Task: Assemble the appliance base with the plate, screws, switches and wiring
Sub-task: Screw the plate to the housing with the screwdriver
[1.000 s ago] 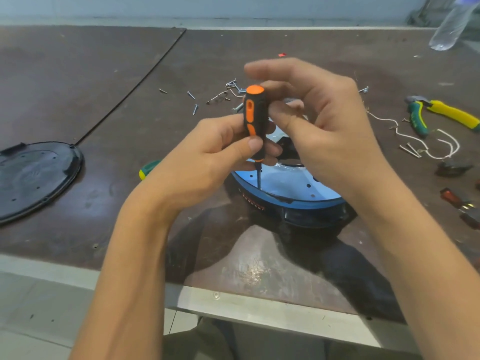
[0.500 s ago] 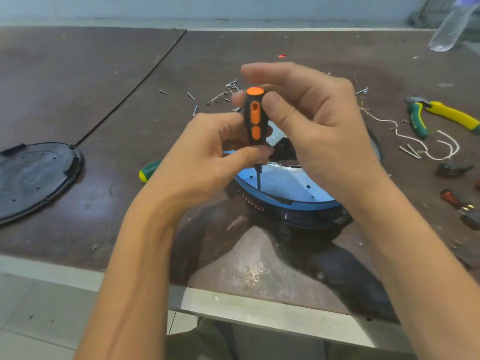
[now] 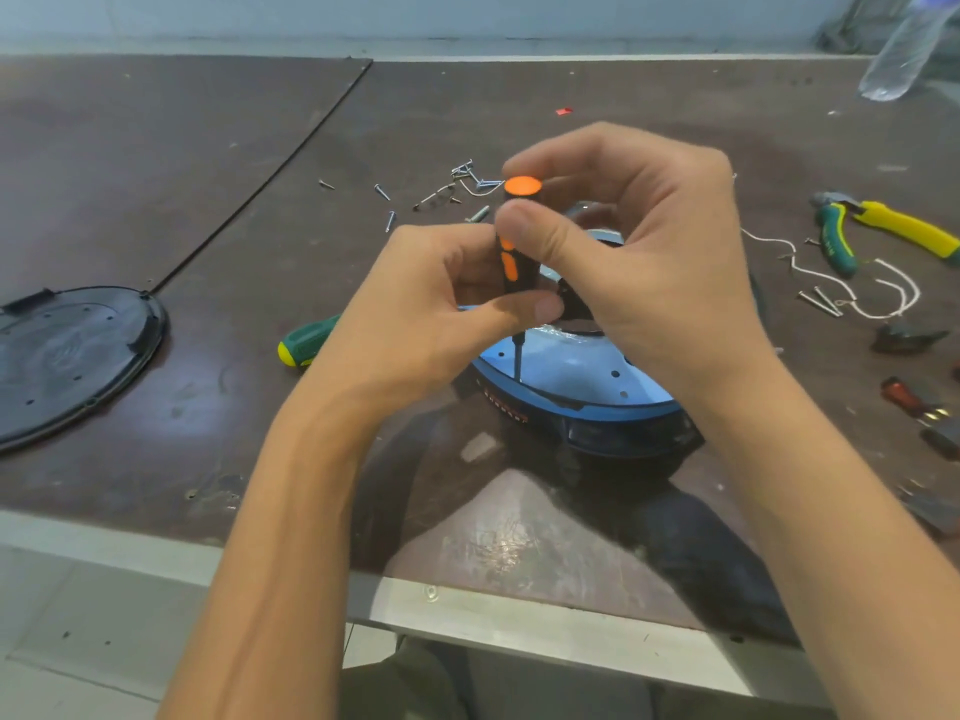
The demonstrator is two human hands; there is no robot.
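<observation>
A round blue appliance base (image 3: 582,407) with a shiny plate (image 3: 566,371) sits on the brown table in front of me. A black and orange screwdriver (image 3: 511,262) stands upright with its tip on the plate near the left rim. My left hand (image 3: 441,309) pinches the lower end of the handle between thumb and fingers. My right hand (image 3: 649,257) grips the upper handle with thumb and curled fingers. Loose screws (image 3: 457,189) lie behind the hands. White wiring (image 3: 878,298) lies to the right.
A black round cover (image 3: 67,356) lies at the left. A green and yellow screwdriver handle (image 3: 304,343) shows under my left wrist. Pliers (image 3: 883,226) and small dark parts (image 3: 909,397) lie at the right. A clear bottle (image 3: 904,49) stands at the far right corner.
My right thumb has slid round the handle to its front, turning the screwdriver. The screwdriver stays upright on the same spot of the plate.
</observation>
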